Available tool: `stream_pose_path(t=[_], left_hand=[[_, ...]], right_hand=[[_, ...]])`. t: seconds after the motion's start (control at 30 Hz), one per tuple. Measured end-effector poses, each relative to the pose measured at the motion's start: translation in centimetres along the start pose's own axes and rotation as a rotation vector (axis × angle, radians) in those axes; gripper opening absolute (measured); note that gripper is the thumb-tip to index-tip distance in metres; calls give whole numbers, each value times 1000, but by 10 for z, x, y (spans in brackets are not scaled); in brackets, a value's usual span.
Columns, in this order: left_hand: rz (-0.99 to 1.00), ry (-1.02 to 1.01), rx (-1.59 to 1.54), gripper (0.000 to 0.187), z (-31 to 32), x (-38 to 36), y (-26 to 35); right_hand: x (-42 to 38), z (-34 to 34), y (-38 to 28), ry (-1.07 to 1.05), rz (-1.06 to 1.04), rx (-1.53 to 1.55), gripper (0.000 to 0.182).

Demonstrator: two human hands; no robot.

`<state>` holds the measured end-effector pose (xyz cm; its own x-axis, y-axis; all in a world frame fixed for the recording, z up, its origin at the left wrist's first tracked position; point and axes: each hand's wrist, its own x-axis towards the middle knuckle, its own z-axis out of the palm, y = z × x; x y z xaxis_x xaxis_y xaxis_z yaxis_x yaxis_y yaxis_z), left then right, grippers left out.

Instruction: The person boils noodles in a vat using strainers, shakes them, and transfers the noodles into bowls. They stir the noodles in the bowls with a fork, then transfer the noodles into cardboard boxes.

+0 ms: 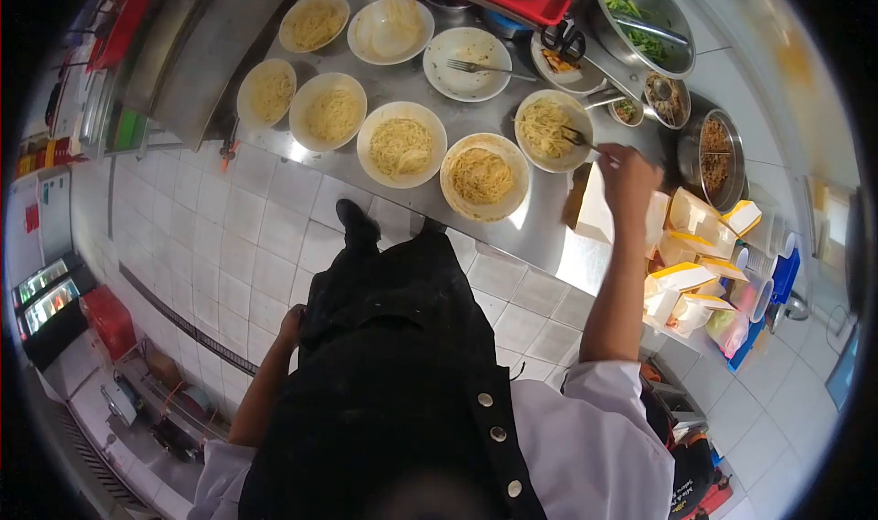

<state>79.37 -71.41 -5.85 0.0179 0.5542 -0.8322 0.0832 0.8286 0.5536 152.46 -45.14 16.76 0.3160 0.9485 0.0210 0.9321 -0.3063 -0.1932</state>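
Observation:
My right hand (pixel 629 182) is closed on the handle of a fork (pixel 576 138). The fork's tines reach into the noodles (pixel 546 128) in the rightmost white bowl (pixel 560 163). My left hand (pixel 293 324) hangs low beside my dark apron, away from the counter, its fingers curled with nothing visible in them. To the left of the fork's bowl sits a bowl of darker noodles (pixel 483 176), then another noodle bowl (pixel 401 147). A second fork (pixel 485 69) rests across a mostly empty, stained bowl (pixel 457 85) behind.
More noodle bowls (pixel 327 111) stand along the steel counter (pixel 540 230). At the back right are a metal bowl of greens (pixel 645 35), black-handled scissors (pixel 564 40) and a divided container of brown topping (pixel 715 159). Yellow-white paper boxes (pixel 690 223) crowd the right end.

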Motion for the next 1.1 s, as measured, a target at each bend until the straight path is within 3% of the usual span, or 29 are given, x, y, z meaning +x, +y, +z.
stream_pose_path(t=[0.1,0.17,0.2,0.23,0.3,0.37,0.43,0.5,0.53,0.6,0.67,0.73,0.8,0.83,0.93,1.0,1.03,1.1], left_hand=[[-115,50,140,27,12,-1,28],[-129,72,162,28,35,-13,62],[-147,100,184,30,40,-18,71],[-147,108,179,30,31,-13,58],[-64,-37,-156,34,2,4,11],[-23,-8,-32,34,15,-7,22],[16,25,92,35,14,-2,16],[118,-138,-12,33,-3,13,1],[113,-143,-4,33,0,11,6],[35,-84,66,33,19,10,33],[-28,-49,-27,33,41,5,60],[-109,-2,-122,33,39,-4,57],[-35,-2,-16,30,26,4,36],[-35,-1,-20,30,29,3,36],[61,62,141,27,38,-13,40],[70,69,224,30,45,-13,53],[74,67,223,30,43,-7,52],[-97,25,-11,35,37,1,48]], right_hand=[[20,58,15,-120,71,207,24],[33,74,45,-280,100,913,26],[25,43,36,-255,121,999,26],[19,33,43,-246,135,985,24],[3,9,46,-240,156,970,23],[-6,-17,30,2,59,0,20],[0,-12,21,35,11,13,19],[8,12,10,11,-74,-34,17],[13,24,0,-66,-66,-9,19],[28,57,23,-262,59,487,21],[31,55,53,-309,82,1028,24],[21,22,55,-298,213,855,21],[4,-21,26,-130,74,84,18],[5,-18,21,-130,70,82,18],[13,4,9,84,-220,-31,16],[22,41,14,-148,-130,40,18],[22,49,26,-144,-130,38,18],[32,54,57,-321,52,825,22]])
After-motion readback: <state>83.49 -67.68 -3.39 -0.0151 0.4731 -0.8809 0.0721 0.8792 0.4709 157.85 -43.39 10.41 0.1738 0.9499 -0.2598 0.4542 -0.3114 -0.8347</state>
